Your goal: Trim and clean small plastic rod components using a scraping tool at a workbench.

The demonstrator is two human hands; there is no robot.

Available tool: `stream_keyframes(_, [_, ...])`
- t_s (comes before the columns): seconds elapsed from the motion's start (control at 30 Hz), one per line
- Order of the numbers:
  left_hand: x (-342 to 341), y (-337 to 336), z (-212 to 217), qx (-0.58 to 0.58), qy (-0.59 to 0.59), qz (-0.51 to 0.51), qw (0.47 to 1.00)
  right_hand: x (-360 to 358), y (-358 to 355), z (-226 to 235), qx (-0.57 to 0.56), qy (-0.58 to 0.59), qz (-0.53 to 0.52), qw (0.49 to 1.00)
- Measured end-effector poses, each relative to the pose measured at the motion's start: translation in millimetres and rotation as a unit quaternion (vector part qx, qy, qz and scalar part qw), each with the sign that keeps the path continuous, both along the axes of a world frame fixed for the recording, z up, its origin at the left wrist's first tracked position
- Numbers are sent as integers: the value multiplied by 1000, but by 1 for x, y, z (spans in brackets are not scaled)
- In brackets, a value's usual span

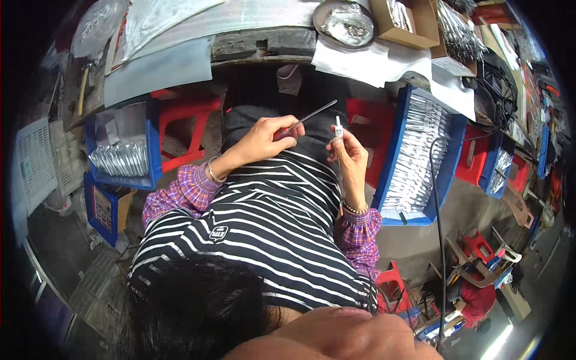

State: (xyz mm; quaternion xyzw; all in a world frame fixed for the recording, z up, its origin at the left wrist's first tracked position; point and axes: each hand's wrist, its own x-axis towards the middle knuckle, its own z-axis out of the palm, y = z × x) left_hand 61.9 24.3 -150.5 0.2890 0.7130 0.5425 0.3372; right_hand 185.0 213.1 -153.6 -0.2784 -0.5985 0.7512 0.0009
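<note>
My left hand [265, 141] is closed around the dark red handle of a hand tool; its slim metal shaft [319, 111] slants up to the right. Whether that shaft is a screwdriver's or a file's, I cannot tell. In my right hand [351, 157], thumb and fingers pinch a small white tube-shaped part [338, 127] with a narrower tip pointing up. The tool's end is close to that tip, with a small gap between them. Both hands are above my lap, and fingers hide the lower end of the white part.
At right stands a blue crate [384, 162] packed with silvery-white slim pieces; a smaller blue bin [154, 144] at left holds similar ones. Red stools [191, 123] support them. Across the worktable [264, 45] ahead sit a round dish [320, 18] and cardboard boxes [414, 39]. A black cable [441, 240] hangs at right.
</note>
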Motion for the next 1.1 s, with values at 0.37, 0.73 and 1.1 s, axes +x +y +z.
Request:
stream_keyframes(0.37, [4,-4,-2,-30,-35,-49,998,1,1,-3,-17,-8,-2,1000])
stream_keyframes(0.73, [12,1,-2,-22,14,-53,998,3,-2,-4,-14,-10,18,1000])
stream_keyframes(1.1, [15,-14,17,-19,63,-72,995,0,1,2,-13,39,-65,997])
